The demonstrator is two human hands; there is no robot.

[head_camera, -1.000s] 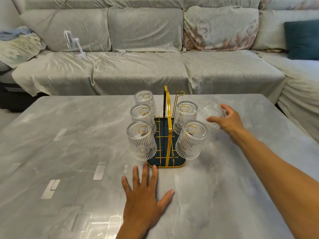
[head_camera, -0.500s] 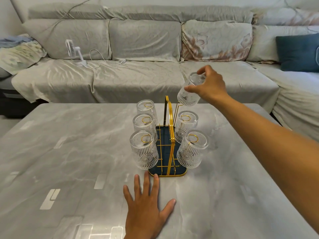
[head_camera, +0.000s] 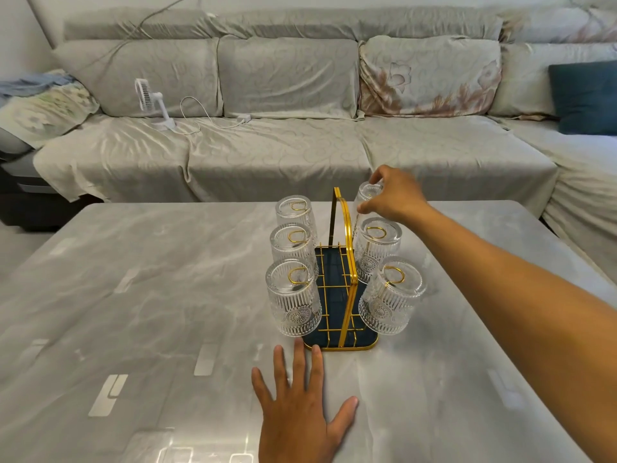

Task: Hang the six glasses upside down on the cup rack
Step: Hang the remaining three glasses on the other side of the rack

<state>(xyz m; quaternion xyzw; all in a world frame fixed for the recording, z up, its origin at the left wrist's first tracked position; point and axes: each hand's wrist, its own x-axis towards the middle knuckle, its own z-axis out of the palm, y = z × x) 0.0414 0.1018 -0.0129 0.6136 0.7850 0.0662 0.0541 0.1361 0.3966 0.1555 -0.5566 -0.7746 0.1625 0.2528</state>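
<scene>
Rack (head_camera: pixel 340 289): gold wire, on marble table (head_camera: pixel 133 295), 5 glasses hung upside down.
Right hand (head_camera: pixel 394 198): fingers gripping glass 6 (head_camera: pixel 367 195), inverted, far right peg.
Left hand (head_camera: pixel 297 419): spread flat on table, near rack.

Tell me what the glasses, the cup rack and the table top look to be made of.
Glasses: clear pressed glass, judging by the see-through walls with ribbed and rosette relief. Cup rack: thin metal wire with a shiny gold finish, over a dark blue tray whose material I cannot tell. Table top: grey veined marble or a marble-look slab, polished, since it mirrors ceiling lights.
</scene>
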